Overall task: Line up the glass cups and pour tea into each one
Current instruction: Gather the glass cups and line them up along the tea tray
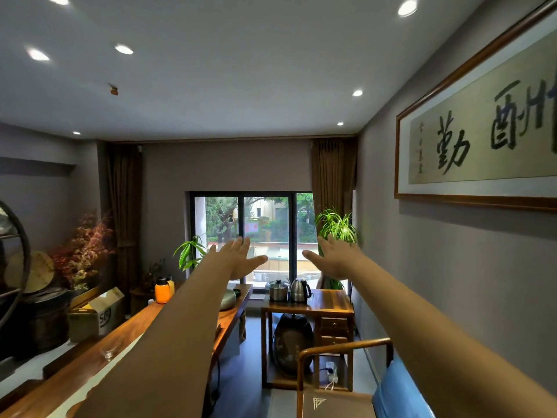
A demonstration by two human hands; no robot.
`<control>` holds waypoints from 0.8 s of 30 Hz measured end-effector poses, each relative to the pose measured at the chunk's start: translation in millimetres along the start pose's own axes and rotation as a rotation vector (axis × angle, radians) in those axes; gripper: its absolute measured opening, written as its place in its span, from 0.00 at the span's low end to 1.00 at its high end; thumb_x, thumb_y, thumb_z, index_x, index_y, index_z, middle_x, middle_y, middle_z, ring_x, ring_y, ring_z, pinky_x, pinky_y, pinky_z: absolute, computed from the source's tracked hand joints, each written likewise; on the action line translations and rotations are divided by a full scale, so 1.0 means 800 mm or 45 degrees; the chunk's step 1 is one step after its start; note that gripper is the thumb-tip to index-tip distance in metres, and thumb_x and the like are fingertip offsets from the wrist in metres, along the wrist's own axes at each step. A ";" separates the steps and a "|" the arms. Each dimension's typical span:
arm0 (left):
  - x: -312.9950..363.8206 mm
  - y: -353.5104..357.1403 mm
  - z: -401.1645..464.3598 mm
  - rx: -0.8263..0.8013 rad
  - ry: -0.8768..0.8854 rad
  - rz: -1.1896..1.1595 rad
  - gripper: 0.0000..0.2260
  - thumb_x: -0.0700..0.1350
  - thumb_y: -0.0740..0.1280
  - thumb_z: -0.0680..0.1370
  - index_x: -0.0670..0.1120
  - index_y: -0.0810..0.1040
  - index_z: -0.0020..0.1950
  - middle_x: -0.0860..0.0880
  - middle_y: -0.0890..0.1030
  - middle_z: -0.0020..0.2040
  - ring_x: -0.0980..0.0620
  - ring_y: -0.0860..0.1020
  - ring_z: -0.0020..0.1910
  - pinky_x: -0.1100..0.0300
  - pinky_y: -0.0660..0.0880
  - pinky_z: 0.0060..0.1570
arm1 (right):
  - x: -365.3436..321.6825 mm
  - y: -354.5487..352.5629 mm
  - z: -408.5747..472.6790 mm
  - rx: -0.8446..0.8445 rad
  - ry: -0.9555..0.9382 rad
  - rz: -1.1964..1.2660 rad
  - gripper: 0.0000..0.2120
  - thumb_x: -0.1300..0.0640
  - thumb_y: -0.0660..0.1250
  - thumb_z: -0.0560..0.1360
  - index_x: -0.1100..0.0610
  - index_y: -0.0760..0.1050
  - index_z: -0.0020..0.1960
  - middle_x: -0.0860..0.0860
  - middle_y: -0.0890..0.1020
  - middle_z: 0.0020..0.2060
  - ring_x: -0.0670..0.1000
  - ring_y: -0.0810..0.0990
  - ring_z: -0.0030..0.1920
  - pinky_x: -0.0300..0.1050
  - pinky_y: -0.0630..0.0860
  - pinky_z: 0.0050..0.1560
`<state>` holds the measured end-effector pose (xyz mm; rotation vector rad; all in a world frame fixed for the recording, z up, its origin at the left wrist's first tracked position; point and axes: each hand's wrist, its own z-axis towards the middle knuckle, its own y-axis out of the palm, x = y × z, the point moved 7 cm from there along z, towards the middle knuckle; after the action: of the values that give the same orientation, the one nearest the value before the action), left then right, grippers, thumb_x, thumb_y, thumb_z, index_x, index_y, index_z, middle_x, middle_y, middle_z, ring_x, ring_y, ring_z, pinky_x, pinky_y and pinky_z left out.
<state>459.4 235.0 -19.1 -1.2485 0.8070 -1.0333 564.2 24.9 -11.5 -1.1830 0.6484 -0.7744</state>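
At centre frame, both arms were stretched straight out toward the window (251,236), and look at that, the left hand (239,260) was spread flat with fingers straight and thumb out to the right, gripping nothing at all, while the right hand (333,259) mirrored it just across a small gap, fingers extended, thumb pointing left, also holding nothing! Down at lower left, a single glass cup (108,353) sat on the long wooden table (75,378), just left of the left forearm and well apart from either hand; whether it held anything could not be told. Farther back on that table stood an orange flask (162,290), and right of centre a small wooden side table (327,300) carried a steel kettle (300,290) and a lidded steel pot (278,289) side by side. At lower right a wooden chair (343,372) with a blue cushion (398,390) filled the corner, and a framed calligraphy scroll (482,146) hung at upper right on the grey wall
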 end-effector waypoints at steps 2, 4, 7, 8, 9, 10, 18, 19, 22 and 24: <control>-0.006 0.001 0.019 0.000 0.000 0.008 0.37 0.68 0.45 0.78 0.48 0.40 0.79 0.46 0.41 0.80 0.47 0.42 0.79 0.41 0.43 0.75 | -0.001 0.010 0.019 -0.009 -0.005 0.001 0.39 0.30 0.44 0.79 0.53 0.46 0.82 0.56 0.48 0.81 0.59 0.51 0.80 0.63 0.48 0.78; -0.011 0.002 0.037 -0.001 0.003 0.020 0.37 0.68 0.45 0.79 0.48 0.39 0.79 0.46 0.41 0.80 0.46 0.42 0.79 0.41 0.43 0.75 | -0.002 0.018 0.036 -0.012 -0.012 0.001 0.39 0.30 0.44 0.80 0.53 0.46 0.82 0.55 0.49 0.81 0.58 0.51 0.81 0.63 0.48 0.78; -0.017 0.006 0.063 -0.008 0.005 0.021 0.37 0.68 0.45 0.79 0.47 0.39 0.79 0.46 0.40 0.80 0.47 0.41 0.79 0.41 0.43 0.75 | -0.004 0.027 0.066 -0.010 -0.014 0.000 0.38 0.32 0.44 0.81 0.55 0.46 0.82 0.55 0.49 0.81 0.57 0.52 0.80 0.63 0.47 0.78; -0.021 0.007 0.072 -0.008 0.004 0.015 0.37 0.67 0.45 0.79 0.47 0.40 0.79 0.46 0.40 0.80 0.47 0.42 0.79 0.41 0.43 0.76 | -0.007 0.029 0.076 -0.008 -0.016 0.003 0.37 0.33 0.44 0.81 0.55 0.46 0.82 0.55 0.50 0.81 0.57 0.52 0.80 0.63 0.47 0.78; -0.026 0.009 0.081 -0.008 0.003 0.008 0.36 0.67 0.45 0.79 0.47 0.40 0.79 0.46 0.40 0.80 0.47 0.42 0.79 0.41 0.43 0.76 | -0.010 0.032 0.087 -0.004 -0.019 0.005 0.36 0.34 0.44 0.82 0.55 0.47 0.82 0.55 0.50 0.81 0.57 0.52 0.80 0.63 0.47 0.78; -0.032 0.009 0.090 -0.006 0.003 0.002 0.36 0.67 0.45 0.79 0.47 0.39 0.79 0.46 0.40 0.80 0.47 0.42 0.79 0.41 0.43 0.76 | -0.013 0.035 0.098 0.000 -0.021 0.003 0.36 0.34 0.44 0.82 0.55 0.48 0.82 0.55 0.50 0.81 0.57 0.52 0.80 0.63 0.47 0.78; -0.108 0.004 0.189 0.041 0.027 0.045 0.37 0.67 0.45 0.79 0.46 0.40 0.79 0.45 0.41 0.80 0.45 0.42 0.79 0.40 0.43 0.75 | -0.061 0.059 0.203 -0.012 -0.018 -0.040 0.29 0.40 0.44 0.84 0.51 0.50 0.81 0.55 0.51 0.81 0.60 0.54 0.80 0.65 0.47 0.78; -0.119 0.004 0.206 0.053 0.044 0.048 0.37 0.67 0.45 0.79 0.46 0.40 0.79 0.45 0.41 0.80 0.45 0.42 0.79 0.40 0.44 0.76 | -0.070 0.061 0.218 -0.007 -0.018 -0.043 0.29 0.40 0.44 0.84 0.51 0.51 0.81 0.55 0.51 0.81 0.60 0.54 0.80 0.65 0.47 0.78; -0.154 0.006 0.254 0.058 0.068 0.037 0.38 0.68 0.45 0.78 0.46 0.40 0.79 0.44 0.41 0.80 0.45 0.42 0.79 0.40 0.45 0.75 | -0.094 0.071 0.268 0.000 -0.002 -0.055 0.30 0.39 0.44 0.84 0.52 0.51 0.81 0.55 0.53 0.81 0.60 0.55 0.80 0.65 0.47 0.77; -0.181 0.008 0.282 0.045 0.058 0.043 0.38 0.69 0.45 0.78 0.46 0.40 0.79 0.45 0.42 0.80 0.45 0.42 0.79 0.39 0.42 0.75 | -0.111 0.079 0.297 -0.008 0.013 -0.054 0.32 0.37 0.44 0.83 0.53 0.51 0.81 0.55 0.56 0.81 0.59 0.56 0.79 0.65 0.46 0.77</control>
<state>617.6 450.3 4.1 -1.1812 0.8385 -1.0472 711.8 241.2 -6.8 -1.2023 0.6364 -0.8150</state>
